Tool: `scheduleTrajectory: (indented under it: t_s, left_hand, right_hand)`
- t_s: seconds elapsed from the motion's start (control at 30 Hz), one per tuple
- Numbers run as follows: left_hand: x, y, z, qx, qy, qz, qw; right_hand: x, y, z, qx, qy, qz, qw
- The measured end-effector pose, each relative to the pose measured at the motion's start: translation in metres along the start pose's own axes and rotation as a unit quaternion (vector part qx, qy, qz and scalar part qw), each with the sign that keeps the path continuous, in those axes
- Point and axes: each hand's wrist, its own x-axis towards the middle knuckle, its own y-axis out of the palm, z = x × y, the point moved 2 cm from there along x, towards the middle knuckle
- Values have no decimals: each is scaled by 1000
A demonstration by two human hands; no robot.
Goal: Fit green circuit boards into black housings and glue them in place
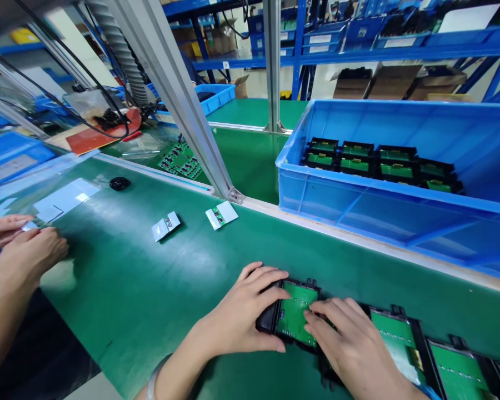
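In the head view a green circuit board sits in a black plastic housing on the green bench. My left hand is closed round the housing's left end, thumb at the near edge and fingers over the far edge. The fingertips of my right hand are bent together onto the board's right side; what lies beneath them is hidden. Just right of that hand, more black housings with green boards lie in a row, partly covered by my wrist and cut by the frame edge.
A blue bin behind the row holds several board-filled housings. Two small boards with pale film lie mid-bench. An aluminium post rises at the bench's back. At left, a co-worker's hands hold a small part.
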Motion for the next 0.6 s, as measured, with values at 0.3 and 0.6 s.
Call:
scheduleTrajectory:
  t_s: [0.3,0.6]
  left_hand:
    - [-1,-3,-9,55,15,32,998]
    - [0,-4,-11,52,14,29,998]
  right_hand:
    - [4,12,3,-12,23,-1,1000]
    - [10,13,6,-52,0,-8,999]
